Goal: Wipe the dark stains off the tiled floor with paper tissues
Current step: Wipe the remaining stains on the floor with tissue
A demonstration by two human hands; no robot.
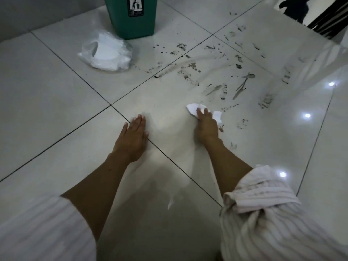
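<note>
My right hand [207, 125] presses a crumpled white paper tissue [194, 108] flat against the glossy white tiled floor [56, 91], its fingers lying over the tissue. Dark stains [190, 68] are smeared and spattered across the tiles beyond and to the right of that hand, with small marks [243, 123] close beside it. My left hand [134, 136] rests flat on the floor with straight fingers, over a tile joint, holding nothing.
A clear plastic bag of white tissues [106, 50] lies at the upper left. Behind it stands a green waste bin [131, 16]. Dark furniture legs [327, 21] are at the top right. A small white scrap [170, 203] lies between my arms.
</note>
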